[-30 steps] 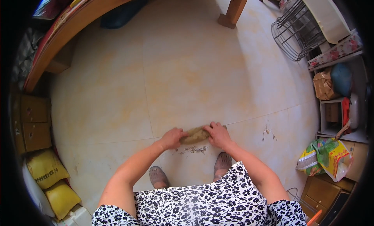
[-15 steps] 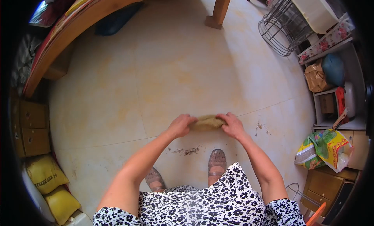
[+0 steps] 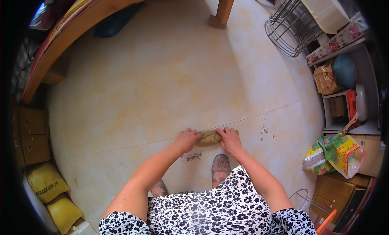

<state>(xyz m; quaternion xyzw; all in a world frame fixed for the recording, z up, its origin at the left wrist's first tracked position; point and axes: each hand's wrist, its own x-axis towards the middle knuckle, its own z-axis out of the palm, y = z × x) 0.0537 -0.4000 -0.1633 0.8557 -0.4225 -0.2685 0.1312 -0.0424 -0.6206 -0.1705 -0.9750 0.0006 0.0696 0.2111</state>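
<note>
While bending over the pale tiled floor (image 3: 174,81), grasps a bunched olive-brown cloth (image 3: 210,137) low down, beyond the shoes (image 3: 221,165) and beside a joint between tiles. Pinches one end with the left hand (image 3: 188,140) and the other with the right hand (image 3: 229,140), leaving the crumpled middle in view between the two. Impossible to tell from overhead whether touching the tile or held just above. Near the left hand, on the side toward the body: dark debris (image 3: 191,156), close to the right shoe. Risks spreading that litter by dragging the cloth sideways across or shuffling a foot forward. Could also lose an end through too loose a pinch, letting the folds drop open and shed any grit caught inside. Might slip, too, if treading on loose bits over smooth tile. Well apart to the right, a second scatter (image 3: 267,131), easily missed; farther out, a colourful plastic bag (image 3: 334,156) and a wire basket (image 3: 288,32). Along the left edge, yellow sacks (image 3: 50,182) beside wooden drawers (image 3: 34,148).
</note>
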